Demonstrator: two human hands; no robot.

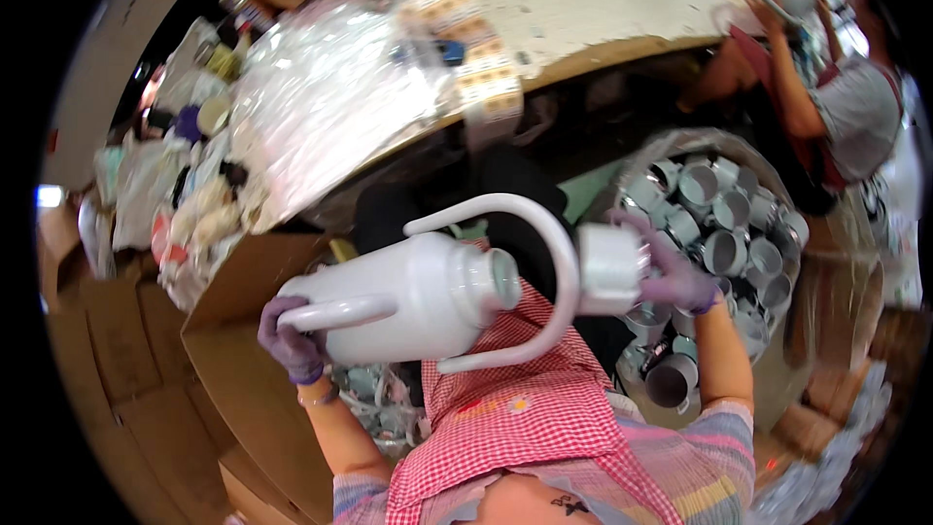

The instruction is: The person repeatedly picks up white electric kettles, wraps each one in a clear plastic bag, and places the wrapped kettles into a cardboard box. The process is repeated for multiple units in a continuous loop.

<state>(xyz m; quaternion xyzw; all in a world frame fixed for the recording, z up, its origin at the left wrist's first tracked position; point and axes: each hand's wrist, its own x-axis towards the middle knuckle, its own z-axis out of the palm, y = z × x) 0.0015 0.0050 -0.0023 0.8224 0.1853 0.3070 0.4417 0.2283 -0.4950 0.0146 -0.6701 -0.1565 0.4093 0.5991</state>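
A white vacuum jug (413,282) lies sideways over my lap, its open mouth toward the right. Its big curved carrying handle (562,253) arches past the mouth. My left hand (290,338), in a purple glove, is closed around the base end of the jug, by its side handle (340,313). In my right hand (678,277), also gloved, is a white cup-shaped lid (604,270), held just right of the carrying handle and apart from the mouth. Some right-hand fingers are hidden behind the lid or blurred.
At my right stands a plastic-lined bin (671,143) of grey and white cups (724,253). An open cardboard box (253,379) with wrapped pieces is at my left. Ahead, a table (603,0) bears clear plastic bags (330,87) and a label strip (486,87). Another person (846,107) works at far right.
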